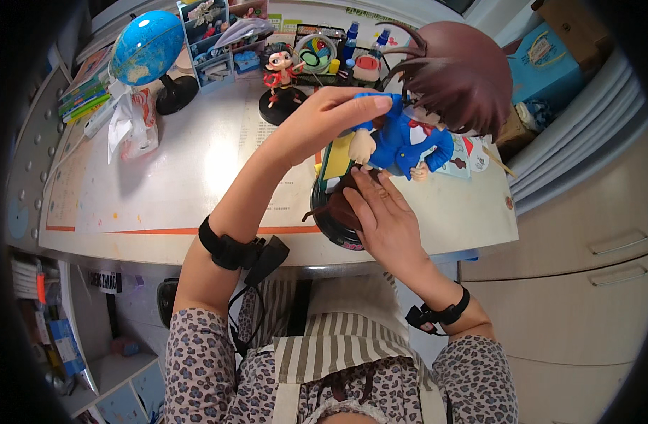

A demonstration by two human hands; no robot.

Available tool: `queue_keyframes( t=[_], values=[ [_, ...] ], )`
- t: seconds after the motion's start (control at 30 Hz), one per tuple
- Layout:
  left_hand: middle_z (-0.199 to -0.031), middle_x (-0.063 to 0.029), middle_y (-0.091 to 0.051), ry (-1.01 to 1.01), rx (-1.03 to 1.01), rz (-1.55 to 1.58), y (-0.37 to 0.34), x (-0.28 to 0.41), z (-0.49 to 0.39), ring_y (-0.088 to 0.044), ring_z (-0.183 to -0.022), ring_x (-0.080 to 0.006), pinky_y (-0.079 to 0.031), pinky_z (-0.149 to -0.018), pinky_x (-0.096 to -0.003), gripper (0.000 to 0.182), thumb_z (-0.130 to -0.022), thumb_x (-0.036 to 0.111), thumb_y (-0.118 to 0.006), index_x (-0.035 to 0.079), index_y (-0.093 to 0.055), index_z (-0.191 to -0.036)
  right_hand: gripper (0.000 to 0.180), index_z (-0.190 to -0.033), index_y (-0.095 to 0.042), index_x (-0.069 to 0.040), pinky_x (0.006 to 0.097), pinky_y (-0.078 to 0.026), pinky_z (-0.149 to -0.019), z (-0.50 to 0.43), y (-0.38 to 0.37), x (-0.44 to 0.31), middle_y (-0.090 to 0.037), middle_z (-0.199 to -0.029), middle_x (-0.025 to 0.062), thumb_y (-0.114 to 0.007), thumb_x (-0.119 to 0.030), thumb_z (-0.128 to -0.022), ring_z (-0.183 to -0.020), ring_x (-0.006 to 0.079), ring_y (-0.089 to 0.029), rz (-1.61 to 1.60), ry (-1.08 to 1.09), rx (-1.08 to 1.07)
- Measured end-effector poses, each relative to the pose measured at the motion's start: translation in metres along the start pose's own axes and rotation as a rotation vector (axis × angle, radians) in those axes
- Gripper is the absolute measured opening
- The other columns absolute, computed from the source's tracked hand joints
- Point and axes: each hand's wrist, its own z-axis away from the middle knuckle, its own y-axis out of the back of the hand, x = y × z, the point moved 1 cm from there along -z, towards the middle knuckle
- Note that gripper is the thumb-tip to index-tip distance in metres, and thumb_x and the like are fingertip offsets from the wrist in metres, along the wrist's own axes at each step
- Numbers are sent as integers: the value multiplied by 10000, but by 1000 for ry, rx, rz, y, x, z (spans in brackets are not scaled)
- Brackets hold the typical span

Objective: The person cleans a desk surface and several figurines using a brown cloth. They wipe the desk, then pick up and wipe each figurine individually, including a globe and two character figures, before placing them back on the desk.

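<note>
A large cartoon figurine (408, 143) with dark brown hair, a blue jacket and a red bow tie stands on a round black base (337, 238) on the desk. My left hand (345, 108) grips it at the raised blue shoulder, thumb in front, the other fingers mostly hidden behind. Low on the base, my right hand (390, 220) lies with fingers stretched over a dark brown piece (342, 209) that has a thin curled end. What that piece is, and whether my fingers grip it or only rest on it, I cannot tell.
On the white desk (196, 185) stand a globe (146, 47), a tissue pack (138, 127), a small figurine (281, 74) on a black base and a mesh organizer (313, 53). A compartment shelf (212, 47) is behind. A grey curtain (573, 132) hangs at right.
</note>
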Motion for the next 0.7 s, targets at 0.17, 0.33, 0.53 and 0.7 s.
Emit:
queue_keyframes(
  t=[0.17, 0.33, 0.53, 0.7],
  values=[
    [-932, -74, -663, -84, 48, 11, -3, -3, 1, -597, -893, -127, -461, -840, -247, 528, -880, 505, -598, -9, -670, -982, 623, -1167, -499, -20, 454, -346, -1017, -8, -7, -14, -497, -1273, 283, -720, -285, -649, -1188, 393, -507, 54, -76, -6],
    [-965, -80, -677, -72, 18, -1, 1, -11, -3, -625, -900, -136, -492, -829, -247, 546, -889, 517, -584, 8, -670, -1066, 520, -1111, -533, -48, 400, -395, -917, 0, -3, -5, -574, -1079, 200, -697, -229, -651, -1034, 331, -554, -86, -29, -14],
    [-1022, -83, -676, -160, 159, -25, -9, -11, 4, -624, -951, -145, -486, -867, -256, 594, -890, 552, -570, 20, -661, -1139, 402, -1011, -568, -13, 396, -516, -748, 48, 48, 49, -652, -872, 157, -521, -152, -637, -832, 356, -638, -746, -183, -150],
    [-1033, -89, -676, -184, 122, 8, 0, -18, 2, -624, -987, -155, -497, -859, -288, 589, -922, 550, -532, 28, -652, -1166, 450, -1147, -571, -84, 470, -420, -961, 42, 63, 36, -521, -1277, 179, -626, -88, -701, -1174, 398, -485, -354, -70, 363]
  ],
)
